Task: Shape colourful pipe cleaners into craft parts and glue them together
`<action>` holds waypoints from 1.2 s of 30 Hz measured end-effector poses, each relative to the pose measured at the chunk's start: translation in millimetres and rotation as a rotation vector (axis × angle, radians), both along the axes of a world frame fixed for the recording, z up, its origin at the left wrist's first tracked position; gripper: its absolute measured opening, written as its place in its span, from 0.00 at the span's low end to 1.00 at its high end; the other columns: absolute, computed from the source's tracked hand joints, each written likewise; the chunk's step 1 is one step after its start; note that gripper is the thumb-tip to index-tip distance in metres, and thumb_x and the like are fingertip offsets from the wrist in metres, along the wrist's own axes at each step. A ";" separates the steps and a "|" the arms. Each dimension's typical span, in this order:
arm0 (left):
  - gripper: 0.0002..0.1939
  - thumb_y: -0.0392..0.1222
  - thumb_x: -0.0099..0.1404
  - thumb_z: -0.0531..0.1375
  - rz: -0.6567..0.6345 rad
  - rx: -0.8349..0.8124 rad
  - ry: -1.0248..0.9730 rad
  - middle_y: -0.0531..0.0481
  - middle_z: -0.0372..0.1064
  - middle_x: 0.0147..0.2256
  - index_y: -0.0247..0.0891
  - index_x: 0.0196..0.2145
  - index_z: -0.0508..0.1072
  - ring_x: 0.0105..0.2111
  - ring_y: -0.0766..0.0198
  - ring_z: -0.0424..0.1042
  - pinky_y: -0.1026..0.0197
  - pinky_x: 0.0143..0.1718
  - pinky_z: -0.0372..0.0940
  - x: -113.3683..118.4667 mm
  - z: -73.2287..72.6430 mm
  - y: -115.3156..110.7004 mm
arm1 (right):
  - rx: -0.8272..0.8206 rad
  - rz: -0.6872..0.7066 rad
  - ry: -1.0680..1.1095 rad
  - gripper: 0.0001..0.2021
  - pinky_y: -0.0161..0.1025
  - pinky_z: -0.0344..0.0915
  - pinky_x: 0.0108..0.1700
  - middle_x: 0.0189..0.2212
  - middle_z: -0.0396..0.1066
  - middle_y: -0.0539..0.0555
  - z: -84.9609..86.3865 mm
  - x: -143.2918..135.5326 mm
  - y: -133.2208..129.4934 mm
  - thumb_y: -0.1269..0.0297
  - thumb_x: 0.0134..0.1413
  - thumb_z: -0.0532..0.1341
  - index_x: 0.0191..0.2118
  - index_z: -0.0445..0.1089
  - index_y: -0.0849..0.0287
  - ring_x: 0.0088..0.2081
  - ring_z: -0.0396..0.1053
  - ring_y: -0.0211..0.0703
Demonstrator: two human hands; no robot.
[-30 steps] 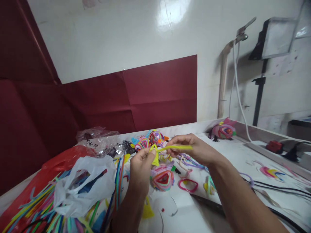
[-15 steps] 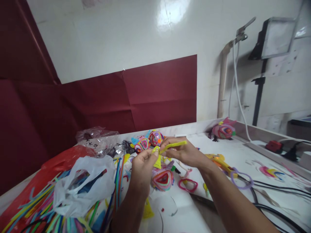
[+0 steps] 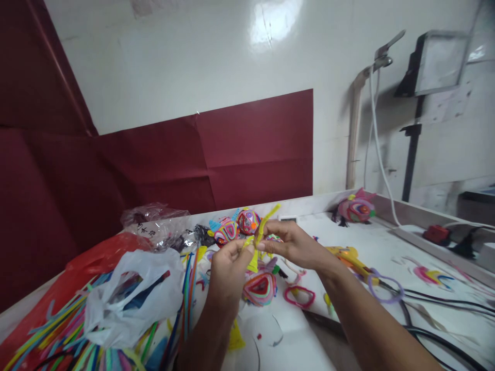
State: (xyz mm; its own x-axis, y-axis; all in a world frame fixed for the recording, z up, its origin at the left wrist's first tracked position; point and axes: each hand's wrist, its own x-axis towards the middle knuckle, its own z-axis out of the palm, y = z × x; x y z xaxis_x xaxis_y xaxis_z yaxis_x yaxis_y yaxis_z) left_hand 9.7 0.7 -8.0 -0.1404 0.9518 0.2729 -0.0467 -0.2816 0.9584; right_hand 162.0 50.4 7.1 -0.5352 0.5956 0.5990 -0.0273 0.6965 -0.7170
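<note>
Two fingertip pinches are holding our yellow strip (image 3: 269, 215) above the table (image 3: 325, 199), our left hand (image 3: 228, 268) gripping its folded part, our right hand (image 3: 296, 245) lying nearer the loose end, which is slanting up and rightward.

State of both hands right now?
Left hand: closed, pinching a flat yellow fuzzy piece.
Right hand: closed, pinching a thin yellow fuzzy strip.

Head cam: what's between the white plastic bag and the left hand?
Long coloured pipe cleaners, with small red and blue pieces nearer the hand. The head view shows them between the white plastic bag and the left hand.
</note>
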 end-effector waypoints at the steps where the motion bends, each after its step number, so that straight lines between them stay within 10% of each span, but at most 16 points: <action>1: 0.09 0.42 0.53 0.61 0.006 0.005 0.011 0.55 0.68 0.21 0.33 0.29 0.74 0.23 0.69 0.65 0.69 0.25 0.58 0.0 -0.1 -0.2 | -0.012 0.002 -0.001 0.11 0.36 0.62 0.38 0.28 0.68 0.50 0.2 0.2 -0.2 0.57 0.51 0.64 0.29 0.70 0.61 0.32 0.65 0.37; 27: 0.09 0.35 0.57 0.54 0.042 0.281 0.727 0.51 0.68 0.25 0.37 0.24 0.73 0.28 0.63 0.65 0.64 0.31 0.57 4.8 -2.5 -6.4 | -0.349 0.005 -0.128 0.13 0.34 0.63 0.30 0.22 0.69 0.47 0.2 15.4 3.1 0.66 0.33 0.71 0.28 0.69 0.63 0.25 0.65 0.35; 36: 0.09 0.41 0.59 0.55 -0.057 0.154 0.530 0.49 0.70 0.27 0.36 0.28 0.74 0.30 0.62 0.68 0.65 0.31 0.60 -0.6 -11.3 2.0 | -0.520 0.083 -0.011 0.15 0.33 0.63 0.29 0.19 0.70 0.47 -5.3 16.2 9.9 0.64 0.30 0.73 0.26 0.70 0.63 0.23 0.67 0.34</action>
